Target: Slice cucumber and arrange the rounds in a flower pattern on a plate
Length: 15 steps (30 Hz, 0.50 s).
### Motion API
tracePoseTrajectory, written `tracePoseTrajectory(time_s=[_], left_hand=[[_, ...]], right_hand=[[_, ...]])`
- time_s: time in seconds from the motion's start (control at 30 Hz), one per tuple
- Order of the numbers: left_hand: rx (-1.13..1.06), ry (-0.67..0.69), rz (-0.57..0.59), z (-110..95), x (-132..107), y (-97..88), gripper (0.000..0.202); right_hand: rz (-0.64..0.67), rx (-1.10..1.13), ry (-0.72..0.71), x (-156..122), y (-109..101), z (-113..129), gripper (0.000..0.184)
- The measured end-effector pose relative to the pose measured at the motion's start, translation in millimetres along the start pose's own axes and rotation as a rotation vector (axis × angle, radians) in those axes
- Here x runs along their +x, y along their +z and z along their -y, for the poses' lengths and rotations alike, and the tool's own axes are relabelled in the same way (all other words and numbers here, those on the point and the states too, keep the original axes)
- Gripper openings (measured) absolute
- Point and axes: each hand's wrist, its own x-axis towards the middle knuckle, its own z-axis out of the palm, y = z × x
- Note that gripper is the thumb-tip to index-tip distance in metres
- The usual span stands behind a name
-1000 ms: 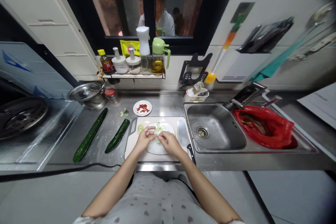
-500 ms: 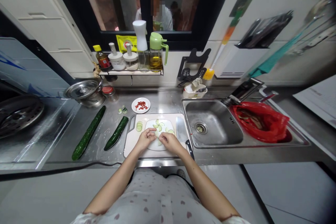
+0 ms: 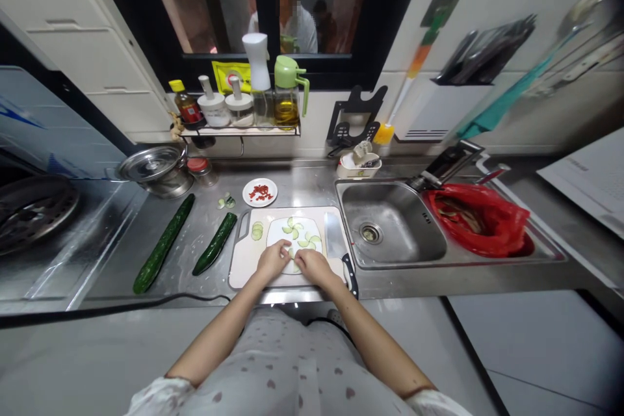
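Observation:
Over the near half of a white plate (image 3: 275,229), my left hand (image 3: 273,261) and my right hand (image 3: 312,266) face each other, closed, fingertips almost touching. Between them is a thin pale-green cucumber slice (image 3: 291,253), mostly hidden by the fingers. More cut cucumber pieces (image 3: 293,229) are arranged in small fans on the plate. The plate rests on a cutting board (image 3: 242,265). A knife (image 3: 334,234) lies at the board's right side, its black handle toward me. A few round cucumber slices (image 3: 257,230) are stacked on the left.
Left of the board lie a cut cucumber (image 3: 214,244) and a long cucumber (image 3: 164,247). A small dish (image 3: 249,184) of chopped red bits stands behind. To the right are a sink (image 3: 414,240) and a red plastic bag (image 3: 514,224). Condiment bottles fill a wall shelf (image 3: 244,132).
My left fingers have curled inward and both hands have drawn slightly nearer to me, uncovering more of the fanned slices. The view has shifted a little.

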Motion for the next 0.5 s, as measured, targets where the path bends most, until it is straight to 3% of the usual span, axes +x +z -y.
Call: tracePoseTrajectory(time_s=[0.23,0.5], left_hand=[[0.226,0.027,-0.046,-3.7,-4.6,3.5,0.033],[0.385,0.068,-0.019,-3.1,-8.8,3.7,0.03]], right_hand=[[-0.04,-0.152,-0.012,-1.3,7.4,5.9,0.014],[-0.085,-0.163,-0.044,-8.6,10.7,2.7,0.017]])
